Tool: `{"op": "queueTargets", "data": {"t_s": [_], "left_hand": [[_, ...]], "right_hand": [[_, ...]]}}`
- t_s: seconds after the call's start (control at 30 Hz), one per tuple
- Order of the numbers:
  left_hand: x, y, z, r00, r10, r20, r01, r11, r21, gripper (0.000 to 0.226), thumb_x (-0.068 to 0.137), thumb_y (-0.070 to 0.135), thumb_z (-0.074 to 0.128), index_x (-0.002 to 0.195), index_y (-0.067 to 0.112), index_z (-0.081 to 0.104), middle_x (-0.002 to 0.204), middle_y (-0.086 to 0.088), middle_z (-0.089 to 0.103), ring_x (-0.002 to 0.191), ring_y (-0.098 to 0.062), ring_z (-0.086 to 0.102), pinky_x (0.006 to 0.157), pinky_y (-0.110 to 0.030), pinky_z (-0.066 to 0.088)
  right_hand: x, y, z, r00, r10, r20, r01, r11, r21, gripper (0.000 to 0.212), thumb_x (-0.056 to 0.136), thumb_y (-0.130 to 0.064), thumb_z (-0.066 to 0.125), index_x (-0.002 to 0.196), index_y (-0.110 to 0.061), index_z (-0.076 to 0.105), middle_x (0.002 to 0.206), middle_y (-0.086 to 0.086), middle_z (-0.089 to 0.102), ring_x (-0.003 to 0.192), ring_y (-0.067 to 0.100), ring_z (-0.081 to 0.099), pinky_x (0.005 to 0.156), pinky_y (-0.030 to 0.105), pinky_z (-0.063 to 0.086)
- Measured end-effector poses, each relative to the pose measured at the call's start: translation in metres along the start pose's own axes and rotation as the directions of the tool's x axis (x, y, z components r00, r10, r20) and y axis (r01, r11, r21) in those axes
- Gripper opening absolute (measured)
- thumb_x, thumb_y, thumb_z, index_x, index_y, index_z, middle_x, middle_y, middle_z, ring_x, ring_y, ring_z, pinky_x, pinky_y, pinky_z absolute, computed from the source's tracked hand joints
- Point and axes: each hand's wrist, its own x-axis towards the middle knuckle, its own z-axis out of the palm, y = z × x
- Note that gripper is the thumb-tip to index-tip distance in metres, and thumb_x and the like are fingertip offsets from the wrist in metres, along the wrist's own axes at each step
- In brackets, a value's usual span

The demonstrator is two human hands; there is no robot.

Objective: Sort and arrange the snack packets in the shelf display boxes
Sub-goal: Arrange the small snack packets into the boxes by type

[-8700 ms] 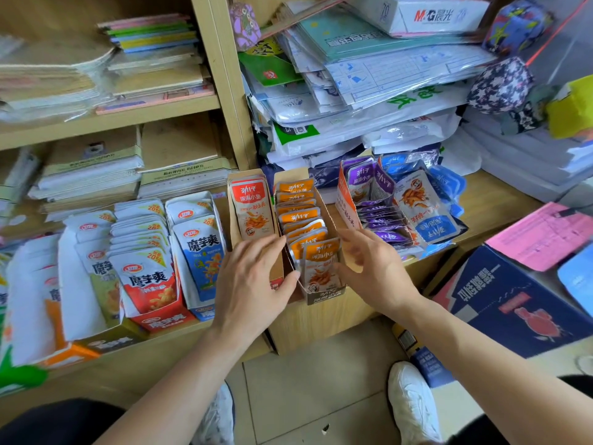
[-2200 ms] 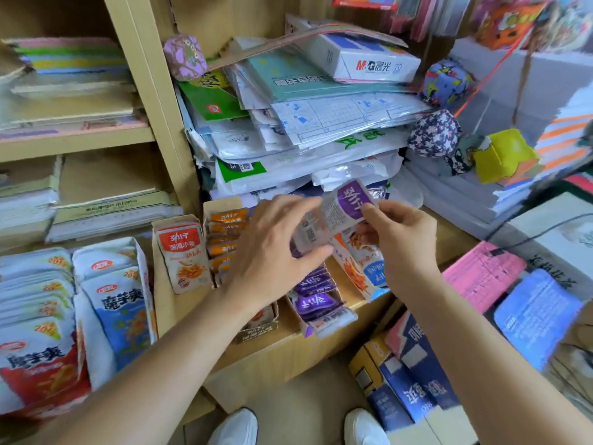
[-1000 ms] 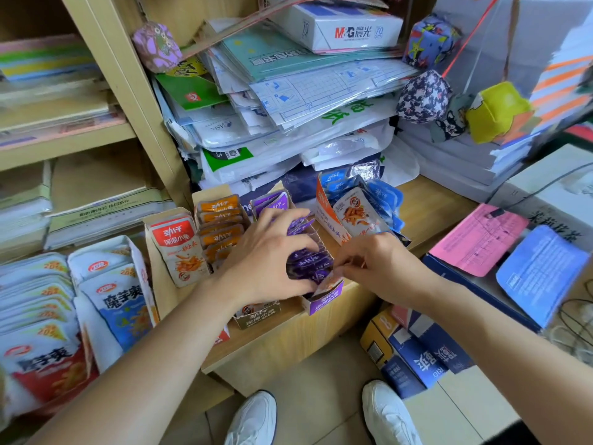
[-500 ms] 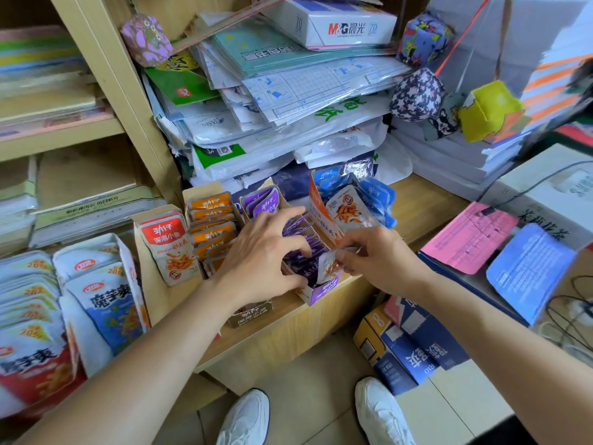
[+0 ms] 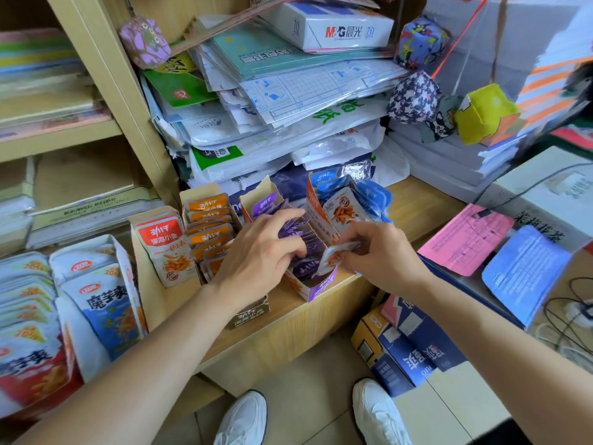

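A narrow display box with purple snack packets stands on the wooden shelf. My left hand reaches into it, fingers pressing the purple packets toward the back. My right hand pinches a silvery packet at the box's front right edge. Beside it on the left is a box of orange packets, then one with red packets. Blue packets sit in a box behind my right hand.
Large white, blue and red snack bags fill boxes at far left. Stacked paper and plastic folders tower behind the boxes. Pink and blue sheets lie at right, a blue carton on the floor by my white shoes.
Both hands stay at the purple box. My left hand has pushed deeper among the purple packets, and my right hand now grips a silvery packet at the box's front.
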Motion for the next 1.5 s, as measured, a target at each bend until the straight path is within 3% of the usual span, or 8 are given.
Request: {"op": "queueTargets", "data": {"t_s": [0.27,0.5,0.63,0.83,1.0,1.13,1.3,1.5], "left_hand": [[-0.002,-0.003,0.001,0.998,-0.023,0.057,0.023,1.0,0.002,0.017,0.086,0.016,0.071,0.09,0.03,0.079,0.147,0.002,0.051,0.126,-0.024,0.044,0.1,-0.051,0.046],[-0.001,0.008,-0.004,0.982,-0.185,0.045,0.19,0.949,-0.252,0.026,0.073,0.053,0.066,0.09,0.034,0.073,0.124,0.019,0.063,0.116,-0.005,0.043,0.098,-0.038,0.043],[0.005,0.022,-0.016,0.93,-0.355,0.094,0.346,0.761,-0.549,0.041,0.076,0.047,0.082,0.109,0.03,0.064,0.105,0.016,0.072,0.101,0.0,0.064,0.08,-0.021,0.046],[0.018,0.017,-0.025,0.784,-0.62,0.027,0.313,0.358,-0.88,0.038,0.079,0.015,0.085,0.105,0.024,0.058,0.094,-0.006,0.076,0.086,-0.018,0.072,0.073,-0.035,0.056],[0.026,0.004,-0.045,0.729,-0.632,-0.263,0.159,0.53,-0.833,0.026,0.082,0.007,0.08,0.094,0.028,0.069,0.089,0.004,0.076,0.085,-0.013,0.071,0.077,-0.031,0.056],[0.023,-0.021,-0.063,0.644,-0.506,-0.574,0.118,0.807,-0.578,0.016,0.09,0.014,0.075,0.102,0.024,0.072,0.095,0.004,0.075,0.086,-0.014,0.072,0.075,-0.029,0.056],[0.024,-0.043,-0.052,0.716,-0.397,-0.575,0.21,0.907,-0.366,0.021,0.091,0.016,0.073,0.112,0.018,0.076,0.102,0.004,0.076,0.09,-0.008,0.072,0.078,-0.029,0.059],[0.029,-0.057,-0.031,0.826,-0.442,-0.349,0.404,0.897,-0.179,0.024,0.09,0.026,0.074,0.114,0.027,0.077,0.096,0.006,0.078,0.084,-0.01,0.073,0.072,-0.038,0.061]], "right_hand": [[-0.004,0.0,-0.016,0.997,-0.004,-0.073,0.006,1.0,0.024,0.012,0.082,-0.01,0.078,0.092,-0.016,0.077,0.08,-0.011,0.071,0.07,-0.002,0.064,0.058,0.013,0.048],[-0.003,-0.012,-0.035,0.963,0.175,-0.203,-0.047,0.855,0.516,0.003,0.091,-0.003,0.067,0.089,-0.004,0.069,0.071,0.001,0.072,0.056,0.011,0.061,0.052,0.025,0.049],[-0.002,-0.018,-0.025,0.96,0.278,-0.038,-0.137,0.585,0.799,0.01,0.096,-0.002,0.061,0.105,-0.002,0.064,0.083,0.01,0.075,0.063,0.017,0.067,0.057,0.023,0.055],[0.001,-0.03,-0.007,0.947,0.269,0.176,-0.254,0.288,0.923,0.024,0.097,0.002,0.056,0.12,0.0,0.058,0.102,0.021,0.073,0.076,0.023,0.073,0.064,0.025,0.061],[0.009,-0.031,0.003,0.967,0.241,0.077,-0.21,0.591,0.779,0.022,0.095,-0.005,0.065,0.117,-0.003,0.062,0.102,0.018,0.072,0.077,0.027,0.073,0.069,0.034,0.063],[0.014,-0.021,0.011,0.992,0.074,-0.1,-0.043,0.959,0.282,0.021,0.091,-0.015,0.072,0.111,-0.017,0.067,0.097,-0.007,0.07,0.076,0.012,0.071,0.07,0.026,0.06],[0.018,-0.017,0.023,0.996,-0.089,0.002,0.089,0.996,0.01,0.022,0.091,-0.019,0.07,0.113,-0.022,0.067,0.1,-0.011,0.067,0.084,0.006,0.065,0.071,0.017,0.054],[0.02,-0.006,0.029,0.98,-0.127,0.156,0.153,0.974,-0.166,0.036,0.086,-0.021,0.076,0.121,-0.018,0.066,0.112,-0.003,0.064,0.097,0.015,0.062,0.082,0.033,0.056]]}}
